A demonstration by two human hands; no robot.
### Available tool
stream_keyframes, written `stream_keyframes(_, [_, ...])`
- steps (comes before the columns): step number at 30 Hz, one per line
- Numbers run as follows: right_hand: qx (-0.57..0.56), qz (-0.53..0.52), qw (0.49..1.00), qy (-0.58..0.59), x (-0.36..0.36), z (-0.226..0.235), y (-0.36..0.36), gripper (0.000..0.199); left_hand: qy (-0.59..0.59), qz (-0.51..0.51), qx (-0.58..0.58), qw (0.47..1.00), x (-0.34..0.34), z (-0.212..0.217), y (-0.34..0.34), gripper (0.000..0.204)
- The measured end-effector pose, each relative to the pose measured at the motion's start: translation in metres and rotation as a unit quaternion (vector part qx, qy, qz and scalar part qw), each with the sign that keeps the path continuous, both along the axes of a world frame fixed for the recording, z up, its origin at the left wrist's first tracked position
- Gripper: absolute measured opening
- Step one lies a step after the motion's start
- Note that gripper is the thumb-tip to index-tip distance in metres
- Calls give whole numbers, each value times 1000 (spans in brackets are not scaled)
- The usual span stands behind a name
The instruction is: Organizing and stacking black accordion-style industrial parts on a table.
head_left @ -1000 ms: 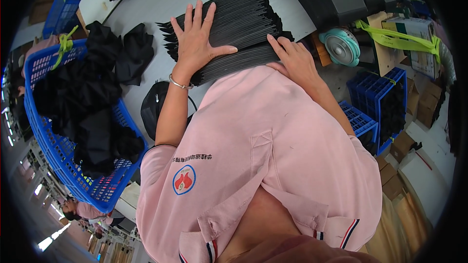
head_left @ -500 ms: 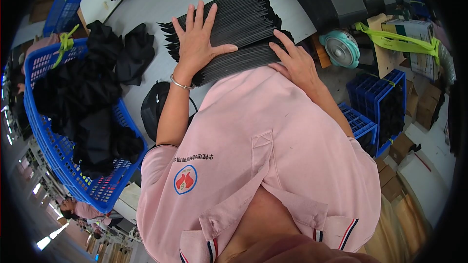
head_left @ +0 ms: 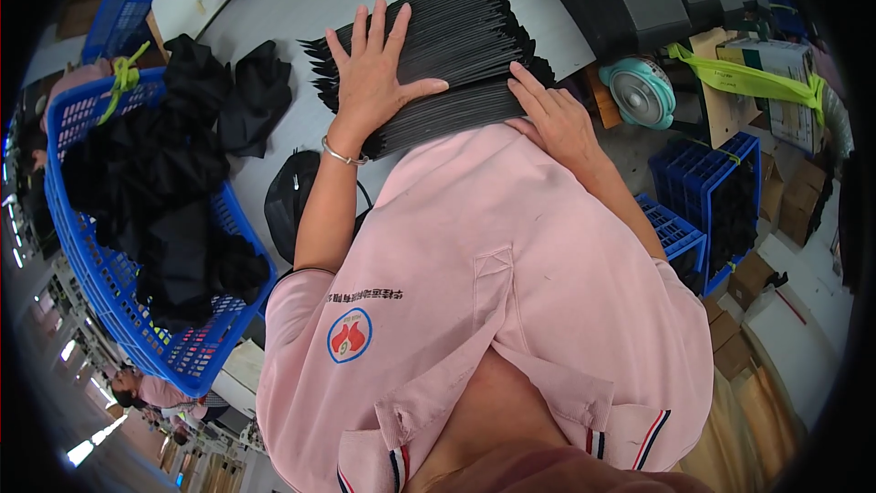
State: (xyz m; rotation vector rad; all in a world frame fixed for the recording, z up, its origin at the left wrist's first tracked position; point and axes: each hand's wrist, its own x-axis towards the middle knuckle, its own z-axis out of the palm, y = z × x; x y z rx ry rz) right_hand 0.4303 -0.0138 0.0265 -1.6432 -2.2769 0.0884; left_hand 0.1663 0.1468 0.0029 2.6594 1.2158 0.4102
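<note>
A thick row of black, flat fabric pieces (head_left: 447, 32), standing packed edge to edge, lies on the pale table against my front. My left hand (head_left: 376, 73) is spread over its left part, palm down, with the thumb stretched to the right along a gap that divides the row. At the right end of the nearer section, my right hand (head_left: 558, 128) rests with its fingers stretched out on the edges. Its thumb sits by the near side, partly hidden. Neither hand grips a piece. A bracelet (head_left: 342, 153) circles my left wrist.
Left of me stands a blue plastic basket (head_left: 119, 288) heaped with black cloth (head_left: 151, 183). A black pouch (head_left: 292, 201) lies beside my left forearm. To the right are a teal fan (head_left: 639, 94), blue crates (head_left: 703, 187) and cardboard boxes (head_left: 753, 278). The table (head_left: 274, 18) extends away.
The fingers of my right hand have drawn closer together on the fabric pieces. My left hand keeps its spread pose, and the row looks nearly the same.
</note>
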Motion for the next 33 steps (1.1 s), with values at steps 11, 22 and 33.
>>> stream_keyframes(11, [-70, -36, 996, 45, -9, 19, 11, 81, -6, 3, 0, 1000, 1, 2, 1, 115])
stream_keyframes(22, [-89, -48, 995, 8, -14, 14, 13, 85, -3, 10, 4, 1000, 2, 1, 1, 108])
stream_keyframes(33, [-79, -57, 994, 42, -12, 12, 11, 70, 1, 12, 4, 1000, 3, 3, 0, 108])
